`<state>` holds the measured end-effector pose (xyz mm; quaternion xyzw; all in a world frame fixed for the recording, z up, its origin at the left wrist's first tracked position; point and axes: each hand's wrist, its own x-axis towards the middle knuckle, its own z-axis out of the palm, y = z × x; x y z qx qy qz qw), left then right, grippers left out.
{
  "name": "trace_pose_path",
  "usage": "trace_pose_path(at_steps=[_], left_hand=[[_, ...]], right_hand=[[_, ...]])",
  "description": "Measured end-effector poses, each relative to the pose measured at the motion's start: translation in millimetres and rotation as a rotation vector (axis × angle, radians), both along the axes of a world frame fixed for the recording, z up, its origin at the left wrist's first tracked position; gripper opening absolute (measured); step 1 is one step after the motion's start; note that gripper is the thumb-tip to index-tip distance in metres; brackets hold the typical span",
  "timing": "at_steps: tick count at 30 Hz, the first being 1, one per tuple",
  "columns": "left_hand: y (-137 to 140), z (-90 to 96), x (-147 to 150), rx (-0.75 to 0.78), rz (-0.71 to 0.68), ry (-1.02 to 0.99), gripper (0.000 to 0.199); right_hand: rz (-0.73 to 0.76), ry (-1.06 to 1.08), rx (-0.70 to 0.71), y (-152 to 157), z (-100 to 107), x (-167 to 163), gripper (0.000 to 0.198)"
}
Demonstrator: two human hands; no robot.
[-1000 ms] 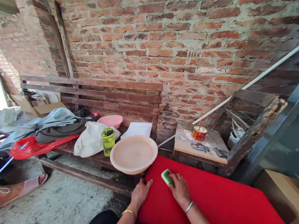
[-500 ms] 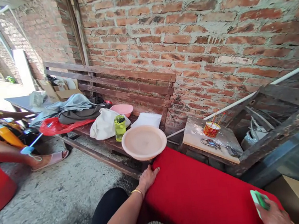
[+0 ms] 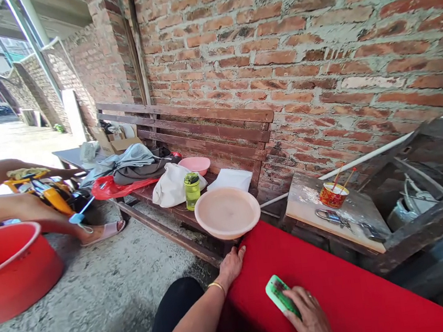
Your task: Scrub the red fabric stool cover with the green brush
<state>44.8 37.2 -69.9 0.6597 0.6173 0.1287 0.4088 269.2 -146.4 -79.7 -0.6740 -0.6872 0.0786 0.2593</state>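
Note:
My right hand (image 3: 310, 312) is closed round a green brush (image 3: 281, 294) with a pale green rim, on top of the red cloth (image 3: 335, 270). The cloth lies smooth over a long flat surface in front of me. With its fingers curled over the left far corner, my left hand (image 3: 232, 266) grips the edge of the red cloth. Just beyond that hand, a shallow pale pink basin (image 3: 227, 213) stands at the end of the cloth.
The wooden bench (image 3: 202, 131) holds a green bottle (image 3: 192, 191), a white cloth bag (image 3: 173, 184) and clothes. At right, a small table (image 3: 300, 200) bears a red tin (image 3: 332, 195) and a padlock (image 3: 328, 215). A red tub (image 3: 19, 277) and another person's leg (image 3: 40, 211) are at left.
My right hand has slid the brush leftward along the red cloth, closer to my left hand. The left hand keeps its place on the cloth's edge. My view has turned somewhat left.

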Motion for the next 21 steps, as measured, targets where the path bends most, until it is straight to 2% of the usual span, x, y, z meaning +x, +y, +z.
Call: trace_pose_path(at_steps=[3, 6, 9, 12, 14, 16, 18, 21], left_hand=[[1, -4.7, -1, -0.007, 0.015, -0.057, 0.065], [2, -9.2, -2, -0.004, 0.028, -0.087, 0.066], [3, -11.6, -2, -0.012, 0.041, -0.052, 0.065], [4, -11.0, -2, -0.021, 0.032, -0.035, 0.061], [5, -9.4, -2, -0.030, 0.023, -0.039, 0.058], [5, -7.7, -2, -0.042, 0.016, -0.027, 0.057], [6, -7.0, -2, -0.049, 0.009, -0.003, 0.057], [7, -8.5, -3, -0.042, -0.003, 0.021, 0.056]], right_hand=[[0.063, -0.082, -0.074, 47, 18, -37, 0.032], [-0.002, -0.185, -0.138, 96, 35, -50, 0.033], [-0.132, -0.231, -0.153, 135, 42, -35, 0.035], [-0.312, -0.274, -0.181, 151, 40, 6, 0.037], [-0.435, -0.301, -0.205, 142, 40, 44, 0.037], [-0.549, -0.328, -0.229, 118, 44, 85, 0.038], [-0.656, -0.352, -0.243, 80, 53, 126, 0.040], [-0.825, -0.388, -0.225, 6, 66, 189, 0.042]])
